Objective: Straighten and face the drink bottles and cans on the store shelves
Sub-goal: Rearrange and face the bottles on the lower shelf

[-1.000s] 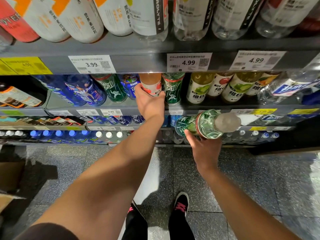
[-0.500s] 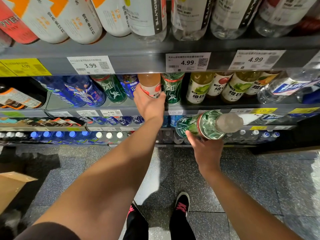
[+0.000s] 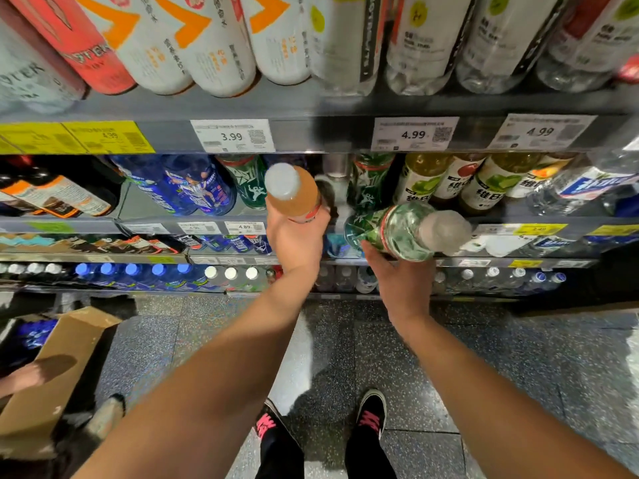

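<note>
Here, left hand (image 3: 294, 236) wrapped round an orange bottle (image 3: 294, 195), fingers curled about its lower body, white cap tipped toward the camera, out in front of the second shelf (image 3: 155, 221). At three o'clock of it, right hand (image 3: 401, 281) gripping a green bottle (image 3: 397, 229) from beneath, lying sideways, cap pointing to three o'clock. Behind, at twelve o'clock, a gap in the row, beside another green bottle standing. Box (image 3: 58, 371) at eight o'clock on the floor.

Dim aisle, blurred, wide-angle edge warp
</note>
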